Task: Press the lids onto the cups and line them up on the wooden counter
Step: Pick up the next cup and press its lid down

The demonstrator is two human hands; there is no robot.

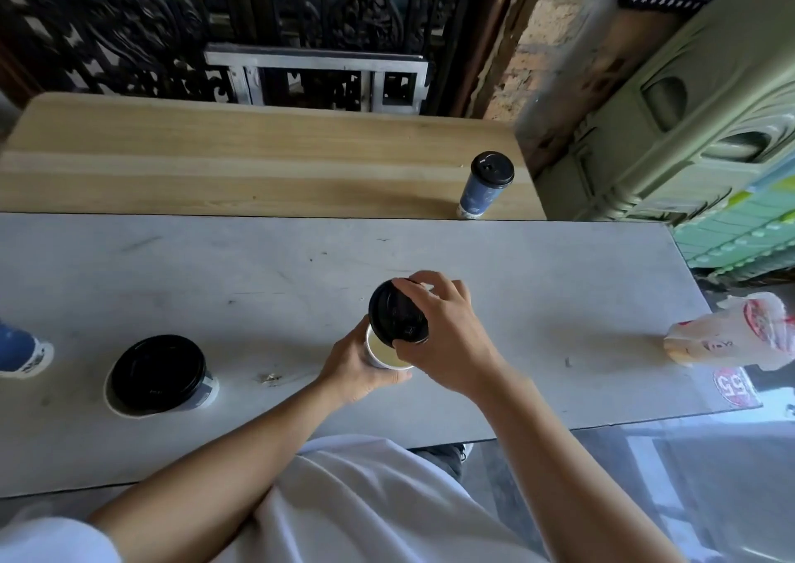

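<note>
The left hand (pixel 355 362) is curled around the side of an open cup (pixel 384 355) and holds it on the grey table (pixel 215 270), near the middle. Inside the cup a pale drink is visible. The right hand (pixel 447 338) grips a black lid (pixel 395 317) by its edge with the fingers bent over it; the lid is tilted and covers only the far part of the cup's mouth, so it is not pressed on. On the wooden counter (pixel 215 166) behind the table, one closed cup (pixel 484 188) stands upright at the right end. Left on the table stands another cup under a black lid (pixel 157 371), and a blue cup (pixel 21 351) is cut off by the left edge. A plastic bag (pixel 731 334) lies at the table's right end.
</note>
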